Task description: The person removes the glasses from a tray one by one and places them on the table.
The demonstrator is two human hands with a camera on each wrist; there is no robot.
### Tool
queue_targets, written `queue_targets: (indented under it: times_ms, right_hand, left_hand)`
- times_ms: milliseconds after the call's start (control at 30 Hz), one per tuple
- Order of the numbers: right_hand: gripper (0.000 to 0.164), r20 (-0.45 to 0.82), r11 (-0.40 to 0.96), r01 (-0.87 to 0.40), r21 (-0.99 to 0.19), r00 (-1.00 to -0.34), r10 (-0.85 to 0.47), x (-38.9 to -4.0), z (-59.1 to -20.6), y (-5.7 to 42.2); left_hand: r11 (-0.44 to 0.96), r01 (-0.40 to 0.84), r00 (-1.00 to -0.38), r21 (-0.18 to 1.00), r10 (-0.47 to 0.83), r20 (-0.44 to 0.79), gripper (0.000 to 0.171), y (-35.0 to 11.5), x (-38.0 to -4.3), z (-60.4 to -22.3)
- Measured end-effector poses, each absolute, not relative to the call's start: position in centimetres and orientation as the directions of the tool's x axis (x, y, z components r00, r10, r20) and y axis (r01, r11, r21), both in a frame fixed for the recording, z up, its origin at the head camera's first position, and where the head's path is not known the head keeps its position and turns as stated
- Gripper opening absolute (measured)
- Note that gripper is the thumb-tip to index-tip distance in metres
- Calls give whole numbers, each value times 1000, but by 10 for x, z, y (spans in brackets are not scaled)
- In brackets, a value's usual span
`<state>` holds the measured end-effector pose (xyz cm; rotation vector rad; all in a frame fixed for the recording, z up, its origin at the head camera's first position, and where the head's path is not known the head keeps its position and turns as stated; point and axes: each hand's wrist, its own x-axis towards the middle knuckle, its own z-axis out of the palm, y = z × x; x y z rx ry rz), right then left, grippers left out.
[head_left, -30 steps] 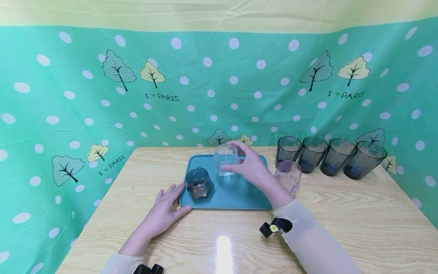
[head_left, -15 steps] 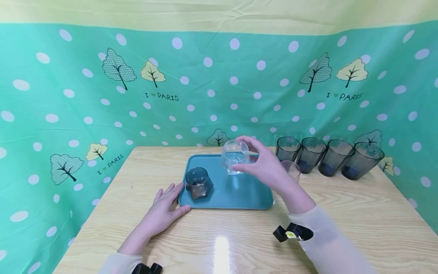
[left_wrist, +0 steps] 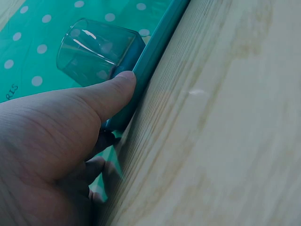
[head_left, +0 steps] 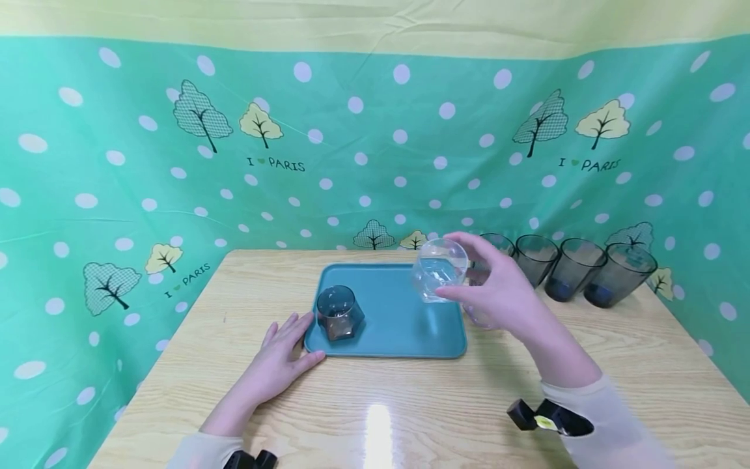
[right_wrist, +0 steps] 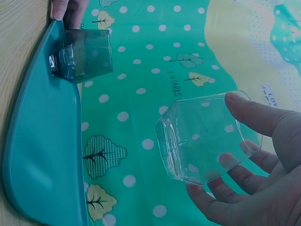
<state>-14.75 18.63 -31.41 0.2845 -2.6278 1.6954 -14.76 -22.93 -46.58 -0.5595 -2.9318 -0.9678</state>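
A clear glass (head_left: 441, 268) with a faceted base is held up over the right part of the blue tray (head_left: 389, 345). My right hand (head_left: 504, 290) grips it between thumb and fingers. In the right wrist view the same clear glass (right_wrist: 202, 139) looks empty and tilted. Standing on the tray's left side is a smoky grey glass (head_left: 338, 312) with a faceted base. My left hand (head_left: 281, 361) rests on the table at the tray's front left corner, fingers spread. The left wrist view shows its thumb (left_wrist: 117, 94) against the tray rim.
Several tall dark tumblers (head_left: 577, 270) stand in a row at the back right. A pinkish glass (head_left: 482, 318) beside the tray is mostly hidden behind my right hand. A dotted green cloth (head_left: 363, 176) hangs behind the wooden table (head_left: 351, 404).
My right hand has carried the clear glass rightward, from the tray's back middle to its right part. The left hand and the smoky glass have stayed put.
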Motion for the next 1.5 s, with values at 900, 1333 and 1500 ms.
queue_targets:
  times_ms: [900, 1333, 1500]
  right_hand:
    - [80, 135, 542, -123, -831, -991, -17, -130, -319, 308]
    - [83, 37, 606, -39, -794, -999, -17, -142, -327, 356]
    - [84, 15, 628, -48, -777, -998, -57, -146, -331, 367]
  left_hand:
    - [752, 334, -936, 568, 333, 110, 89, -231, -149, -466]
    - [745, 342, -934, 572, 339, 116, 88, -228, -148, -464]
    - [749, 340, -934, 569, 337, 115, 88, -228, -148, -465]
